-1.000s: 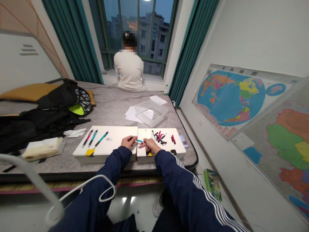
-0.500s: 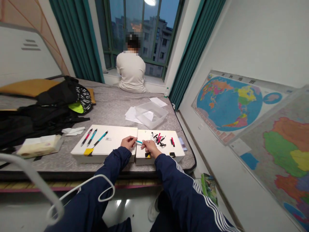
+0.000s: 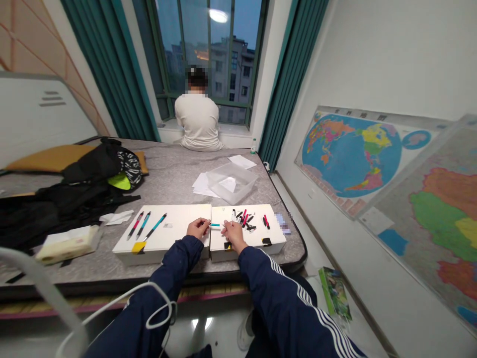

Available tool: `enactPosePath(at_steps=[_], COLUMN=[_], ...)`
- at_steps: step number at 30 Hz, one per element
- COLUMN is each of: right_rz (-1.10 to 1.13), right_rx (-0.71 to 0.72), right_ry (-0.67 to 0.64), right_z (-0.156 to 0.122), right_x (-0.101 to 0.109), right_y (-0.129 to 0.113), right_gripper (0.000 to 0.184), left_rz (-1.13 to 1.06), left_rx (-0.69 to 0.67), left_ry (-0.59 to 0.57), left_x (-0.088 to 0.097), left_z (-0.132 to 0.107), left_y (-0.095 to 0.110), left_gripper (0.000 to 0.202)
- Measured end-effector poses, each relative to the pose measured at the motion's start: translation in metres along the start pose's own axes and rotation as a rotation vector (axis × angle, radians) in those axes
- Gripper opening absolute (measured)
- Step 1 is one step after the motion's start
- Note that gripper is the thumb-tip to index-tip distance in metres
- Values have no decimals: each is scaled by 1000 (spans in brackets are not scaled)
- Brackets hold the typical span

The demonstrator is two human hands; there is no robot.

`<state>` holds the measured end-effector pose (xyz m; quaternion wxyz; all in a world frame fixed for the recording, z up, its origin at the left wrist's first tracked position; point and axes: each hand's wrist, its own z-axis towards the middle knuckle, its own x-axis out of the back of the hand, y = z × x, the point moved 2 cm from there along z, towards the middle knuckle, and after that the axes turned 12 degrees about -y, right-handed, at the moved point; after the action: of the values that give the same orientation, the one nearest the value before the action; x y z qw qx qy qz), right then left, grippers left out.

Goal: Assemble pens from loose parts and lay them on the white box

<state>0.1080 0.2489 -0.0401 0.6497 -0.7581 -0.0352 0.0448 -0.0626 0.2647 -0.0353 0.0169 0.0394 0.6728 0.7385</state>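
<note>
Two white boxes lie side by side on the grey bed; the left box [image 3: 175, 221] carries three finished pens [image 3: 145, 224]. My left hand [image 3: 197, 228] pinches one end of a teal pen part [image 3: 215, 224] over the gap between the boxes. My right hand [image 3: 233, 231] is closed on the other end of the same piece, above the right box [image 3: 274, 233]. Just beyond my right hand lies a heap of loose pen parts [image 3: 244, 219], black, red and white.
A clear plastic tub [image 3: 231, 182] and loose papers [image 3: 203, 183] lie behind the boxes. Black bags [image 3: 89, 171] and a tissue pack [image 3: 67, 243] fill the left of the bed. A person [image 3: 197, 119] sits at the window, facing away. Maps [image 3: 354, 154] lean on the right wall.
The camera has shifted slightly; both hands stay closed on the teal pen part in nearly the same spot between the boxes.
</note>
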Motion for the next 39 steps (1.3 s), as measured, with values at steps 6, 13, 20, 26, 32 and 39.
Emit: enactPosePath(at_steps=[6,13,20,26,32,39], right_rz=[-4,-29,178,325,311,341], right_rx=[-13,-42,-59,-55,-63,-101], right_ry=[-24,-83,-137,-214,-206,-279], right_z=[-4,-5,0,-1,1,-1], right_x=[3,4,4,12,14,15], right_y=[1,-2,1,4,7,4], right_gripper=[37,43,71,65,52,48], left_rz=[54,85,54,-136,-345,-277], left_rx=[12,7,8,37,35,39], left_ry=[-69,-180,-200,-64,20,-19], left_x=[-3,-9,-8,9,21,14], left_z=[0,-1,2,11,14,13], left_y=[-1,-5,-9,-16,-19,-24], left_gripper=[40,35,36,45,53,50])
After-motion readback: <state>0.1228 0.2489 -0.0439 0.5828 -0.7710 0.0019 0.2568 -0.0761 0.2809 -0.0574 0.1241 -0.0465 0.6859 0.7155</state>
